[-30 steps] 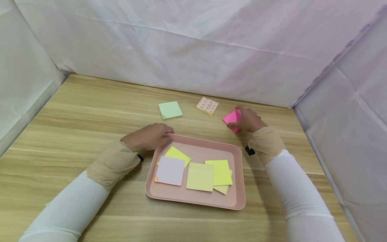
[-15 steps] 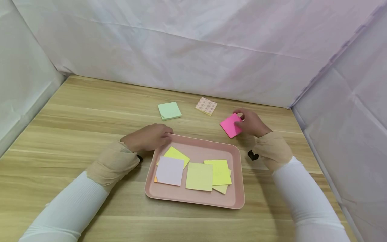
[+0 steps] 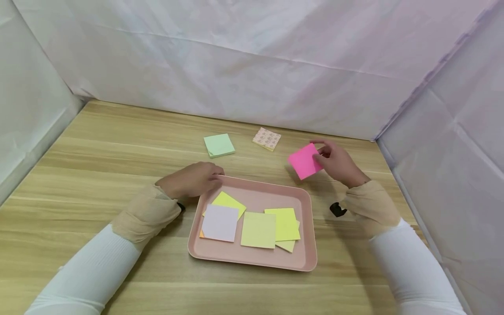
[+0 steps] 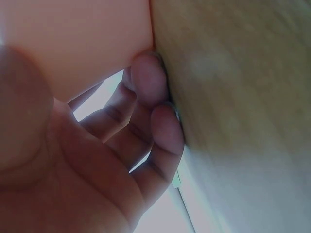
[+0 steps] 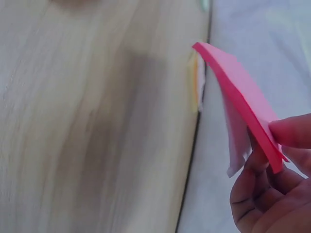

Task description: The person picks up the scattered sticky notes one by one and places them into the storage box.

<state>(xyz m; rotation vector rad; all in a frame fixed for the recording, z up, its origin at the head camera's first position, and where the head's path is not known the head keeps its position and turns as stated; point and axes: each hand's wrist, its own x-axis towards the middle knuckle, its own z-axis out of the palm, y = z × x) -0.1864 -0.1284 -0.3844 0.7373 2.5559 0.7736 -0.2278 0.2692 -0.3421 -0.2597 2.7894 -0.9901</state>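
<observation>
My right hand pinches a bright pink sticky note pad by its right edge, thumb on top and fingers beneath. The pad is tilted and held above the table; in the right wrist view a pale sheet hangs from the underside of the pink pad. At the far left corner of a pink tray, my left hand grips the rim. Curled fingers of the left hand show against the tray wall. Inside the tray lie a lilac pad, a pale yellow pad and several bright yellow and cream ones.
Behind the tray, a mint green pad and a small patterned pad lie on the wooden table. White cloth walls stand at the back and both sides.
My right hand has lifted the pink pad off the table and drawn it slightly right and nearer, tilting it. The left hand stays at the tray corner.
</observation>
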